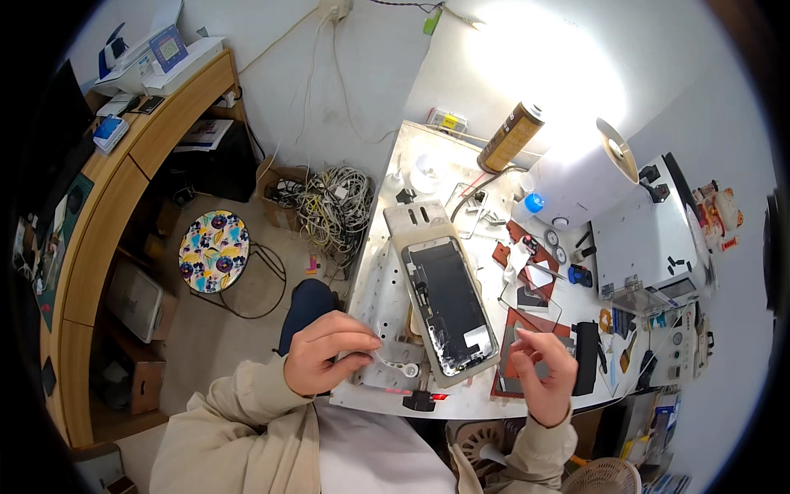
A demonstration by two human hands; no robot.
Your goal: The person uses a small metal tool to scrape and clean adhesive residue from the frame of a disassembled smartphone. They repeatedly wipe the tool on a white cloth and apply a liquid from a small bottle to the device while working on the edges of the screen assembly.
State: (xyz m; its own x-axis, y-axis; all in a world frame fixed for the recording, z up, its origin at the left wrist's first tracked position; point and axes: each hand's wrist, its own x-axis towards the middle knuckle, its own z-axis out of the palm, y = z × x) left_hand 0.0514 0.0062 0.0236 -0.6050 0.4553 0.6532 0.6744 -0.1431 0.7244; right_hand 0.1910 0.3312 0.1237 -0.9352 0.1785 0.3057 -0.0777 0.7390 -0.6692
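A phone screen assembly (448, 296), dark-backed with a pale frame, lies on a tilted grey metal plate (403, 218) in front of me. To its left, my left hand (329, 352) has its thumb and fingertips brought together beside a thin whitish curved piece with a round end (409, 370). What is between those fingertips, if anything, is too small to make out. My right hand (543, 370) hovers just right of the plate's near corner, fingers curled toward the thumb. Whatever it may pinch cannot be seen. Neither hand touches the screen visibly.
Reddish-brown sheets and glass panels (535, 288) lie right of the plate. Behind stand a spray can (510, 140), a white cylinder (576, 189) and a blue-capped bottle (533, 202). A white machine (642, 239) is at right; a flowered stool (214, 251) and cable heap (333, 206) are left.
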